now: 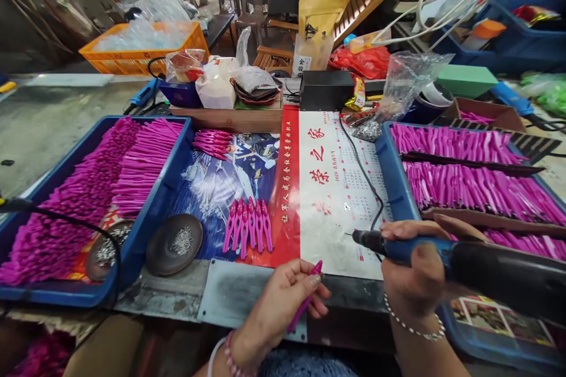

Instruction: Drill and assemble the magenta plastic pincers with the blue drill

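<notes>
At lower centre of the frame, the left hand [276,306] pinches 1 pink clip [311,291] in its fingers, tilted toward the electric screwdriver [486,271]. The right hand [418,274] holds this level, fingers wrapped round it, tip pointing left. A screw dish [174,244] sits within reach on the surface.

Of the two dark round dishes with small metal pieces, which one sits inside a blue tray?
The left dish, in the near corner of the left blue tray. The other dish rests outside it, just right of its wall.
</notes>
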`<control>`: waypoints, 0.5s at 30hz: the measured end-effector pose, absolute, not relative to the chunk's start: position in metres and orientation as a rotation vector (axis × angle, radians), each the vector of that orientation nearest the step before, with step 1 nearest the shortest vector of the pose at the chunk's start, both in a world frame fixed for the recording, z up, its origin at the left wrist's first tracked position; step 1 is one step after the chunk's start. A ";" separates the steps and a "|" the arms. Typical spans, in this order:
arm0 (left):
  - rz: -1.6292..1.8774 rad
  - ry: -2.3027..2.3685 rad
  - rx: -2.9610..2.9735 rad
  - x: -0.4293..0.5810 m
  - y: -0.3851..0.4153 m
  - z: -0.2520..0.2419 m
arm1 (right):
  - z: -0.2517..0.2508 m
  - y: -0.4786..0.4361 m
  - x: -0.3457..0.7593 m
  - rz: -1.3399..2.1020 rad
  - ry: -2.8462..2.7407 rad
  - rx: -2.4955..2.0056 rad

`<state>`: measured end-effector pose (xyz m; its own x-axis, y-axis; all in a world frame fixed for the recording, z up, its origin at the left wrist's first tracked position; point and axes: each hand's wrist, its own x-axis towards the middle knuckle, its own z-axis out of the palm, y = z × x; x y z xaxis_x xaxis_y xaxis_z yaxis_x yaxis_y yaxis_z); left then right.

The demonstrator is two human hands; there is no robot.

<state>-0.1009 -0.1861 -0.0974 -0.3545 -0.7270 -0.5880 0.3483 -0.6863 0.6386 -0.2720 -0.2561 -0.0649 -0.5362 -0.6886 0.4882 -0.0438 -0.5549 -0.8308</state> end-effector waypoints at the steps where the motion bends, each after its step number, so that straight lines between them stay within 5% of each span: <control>1: -2.077 -0.523 1.185 -0.101 -0.185 -0.098 | -0.066 -0.260 -0.271 -2.170 1.160 -1.212; 15: -2.140 -0.403 1.137 -0.103 -0.189 -0.102 | -0.071 -0.270 -0.266 -2.180 1.225 -1.226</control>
